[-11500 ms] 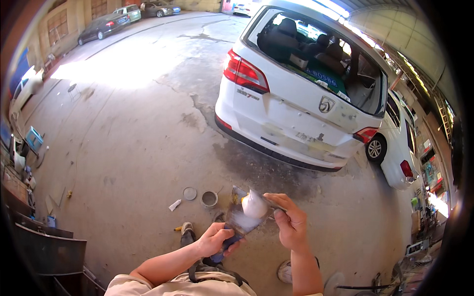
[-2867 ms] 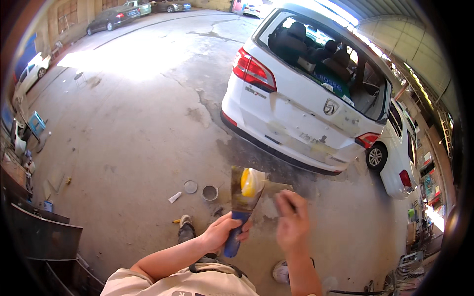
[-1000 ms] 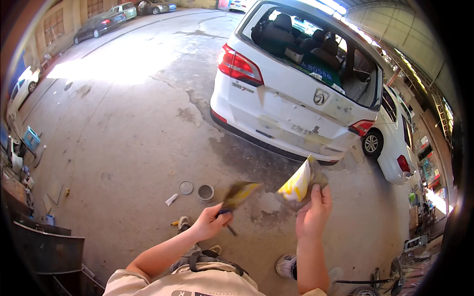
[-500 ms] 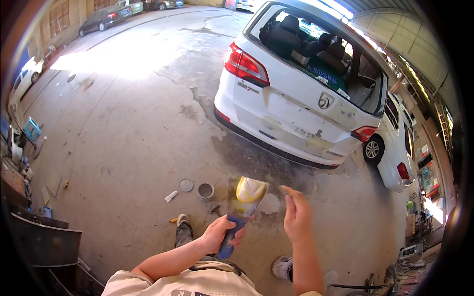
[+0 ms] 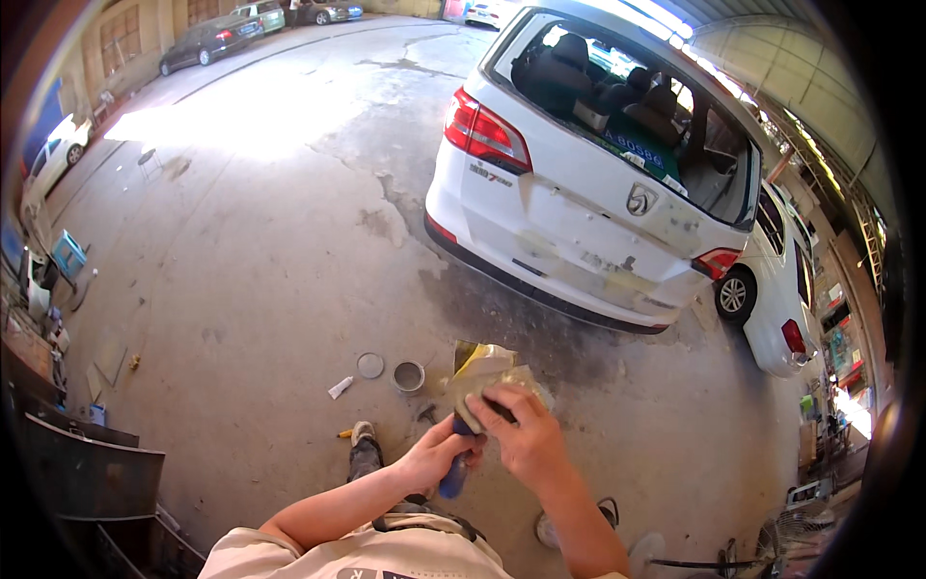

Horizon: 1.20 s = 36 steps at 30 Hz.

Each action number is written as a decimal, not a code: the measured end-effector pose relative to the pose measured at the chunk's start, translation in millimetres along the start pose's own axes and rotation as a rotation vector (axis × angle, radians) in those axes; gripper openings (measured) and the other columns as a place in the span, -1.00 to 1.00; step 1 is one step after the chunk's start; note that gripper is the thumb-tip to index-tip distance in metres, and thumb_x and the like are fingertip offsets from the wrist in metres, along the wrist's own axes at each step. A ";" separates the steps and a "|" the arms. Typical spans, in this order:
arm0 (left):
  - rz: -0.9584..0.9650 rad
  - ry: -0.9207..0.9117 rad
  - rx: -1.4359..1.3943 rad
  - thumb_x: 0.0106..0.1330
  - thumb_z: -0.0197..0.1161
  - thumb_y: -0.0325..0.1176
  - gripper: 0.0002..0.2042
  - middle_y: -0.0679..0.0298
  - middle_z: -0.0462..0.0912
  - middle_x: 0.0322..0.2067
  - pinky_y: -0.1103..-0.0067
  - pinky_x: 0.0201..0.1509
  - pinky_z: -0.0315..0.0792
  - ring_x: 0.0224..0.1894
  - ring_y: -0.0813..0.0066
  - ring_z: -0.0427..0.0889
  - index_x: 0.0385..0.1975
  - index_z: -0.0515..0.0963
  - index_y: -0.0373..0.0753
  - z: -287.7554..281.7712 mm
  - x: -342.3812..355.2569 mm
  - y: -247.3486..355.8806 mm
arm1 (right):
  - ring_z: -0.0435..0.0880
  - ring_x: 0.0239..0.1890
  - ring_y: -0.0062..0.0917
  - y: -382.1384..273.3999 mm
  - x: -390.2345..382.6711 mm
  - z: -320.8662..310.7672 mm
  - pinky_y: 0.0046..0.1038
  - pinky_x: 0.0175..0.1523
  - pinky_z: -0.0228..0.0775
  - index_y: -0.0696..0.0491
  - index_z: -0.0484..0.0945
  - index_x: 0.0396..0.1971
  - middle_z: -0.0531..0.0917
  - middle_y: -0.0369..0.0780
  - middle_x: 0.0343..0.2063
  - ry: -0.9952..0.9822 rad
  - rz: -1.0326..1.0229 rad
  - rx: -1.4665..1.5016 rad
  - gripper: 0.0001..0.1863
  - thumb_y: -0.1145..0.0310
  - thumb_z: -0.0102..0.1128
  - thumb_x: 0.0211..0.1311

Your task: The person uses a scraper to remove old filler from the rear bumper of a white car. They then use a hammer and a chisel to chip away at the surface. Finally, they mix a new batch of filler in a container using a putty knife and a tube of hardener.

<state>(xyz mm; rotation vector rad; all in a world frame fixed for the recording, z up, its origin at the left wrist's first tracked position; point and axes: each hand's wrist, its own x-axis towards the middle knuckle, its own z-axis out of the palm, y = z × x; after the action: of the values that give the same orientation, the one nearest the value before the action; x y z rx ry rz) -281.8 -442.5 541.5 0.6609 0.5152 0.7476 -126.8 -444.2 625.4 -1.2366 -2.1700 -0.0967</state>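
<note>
My left hand (image 5: 436, 457) is closed around the blue handle of a putty knife (image 5: 451, 477), held out in front of my waist with its blade pointing away. Yellow and pale putty (image 5: 490, 357) lies on that blade. My right hand (image 5: 529, 439) grips a thin, flat, greyish spreader (image 5: 473, 394) between thumb and fingers. This spreader lies over the blade and hides much of it; whether it touches the putty is hard to tell. Beyond my hands stands a white van (image 5: 569, 227), its tailgate marked with dull filler patches.
On the floor ahead are an open round can (image 5: 408, 377), a round lid (image 5: 369, 365) and a white tube (image 5: 340, 388). Dark metal panels (image 5: 92, 463) stand at the lower left. At the lower right are a fan (image 5: 796, 531) and a black hose (image 5: 699, 563). A white car (image 5: 772, 289) stands right of the van.
My right hand has moved left and inward, bringing the spreader from beside the putty knife onto its blade. The putty is now partly covered. My left hand keeps its grip on the handle.
</note>
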 end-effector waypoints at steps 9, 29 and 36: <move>-0.236 -0.116 0.314 0.24 -0.11 -0.43 -0.74 0.26 0.49 -0.63 0.61 -0.55 0.33 -0.62 0.56 0.42 -0.31 0.53 -0.42 -16.0 -14.9 32.2 | 0.61 -0.18 -0.39 12.4 -4.5 -29.0 -0.46 -0.01 0.43 0.07 0.60 -0.13 0.62 -0.23 -0.21 0.105 0.174 0.523 -0.67 0.59 0.12 0.06; 0.842 -0.018 1.597 -0.01 0.15 -0.64 -0.25 0.10 0.46 -0.22 0.40 -0.12 0.42 -0.23 0.14 0.49 0.18 0.35 0.38 -28.1 -13.2 34.4 | 0.61 -0.12 -0.52 16.3 -32.4 -1.0 -0.49 0.00 0.44 0.16 0.49 -0.09 0.63 -0.19 -0.16 0.234 1.072 1.671 -0.75 0.43 -0.04 0.30; 0.695 0.118 1.389 0.09 0.09 -0.62 -0.40 0.18 0.47 -0.31 0.49 -0.22 0.42 -0.33 0.28 0.49 0.17 0.40 0.10 -43.3 -13.5 32.2 | 0.56 -0.04 -0.54 30.9 -17.7 -27.1 -0.48 0.08 0.37 0.19 0.45 -0.04 0.58 -0.21 -0.07 0.569 0.857 1.403 -0.74 0.46 -0.10 0.34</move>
<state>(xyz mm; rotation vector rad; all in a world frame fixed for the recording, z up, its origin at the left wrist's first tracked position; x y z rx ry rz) -332.2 -419.4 537.1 2.1718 0.9176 1.0218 -82.6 -450.0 629.9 -0.9074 -0.6609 1.0762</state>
